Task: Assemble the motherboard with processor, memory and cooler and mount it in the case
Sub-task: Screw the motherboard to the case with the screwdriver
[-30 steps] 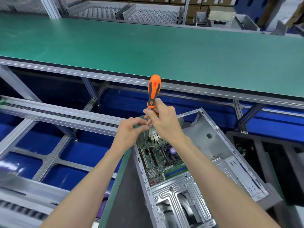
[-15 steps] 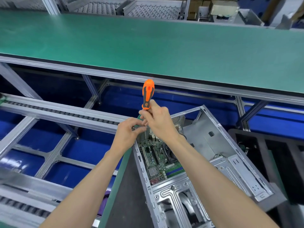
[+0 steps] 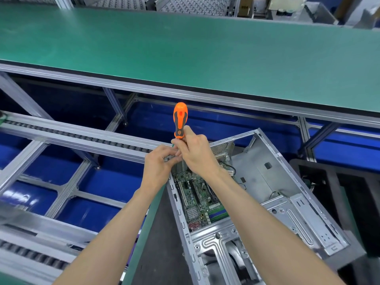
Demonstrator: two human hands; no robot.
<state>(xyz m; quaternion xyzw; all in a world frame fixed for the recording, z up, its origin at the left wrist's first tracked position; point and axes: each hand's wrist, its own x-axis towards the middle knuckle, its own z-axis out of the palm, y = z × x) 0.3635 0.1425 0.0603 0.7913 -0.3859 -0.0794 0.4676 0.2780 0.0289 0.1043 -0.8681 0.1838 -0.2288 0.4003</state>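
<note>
Our right hand was wrapped round the lower end of the orange-and-black-handled screwdriver, held upright at the far left corner of the open grey steel case. Our left hand pinched something small at the tip, couldn't tell what. Compared with a second earlier, the handle had turned and shifted left a bit, so we figured a screw was going in; the green motherboard already sat inside.
</note>
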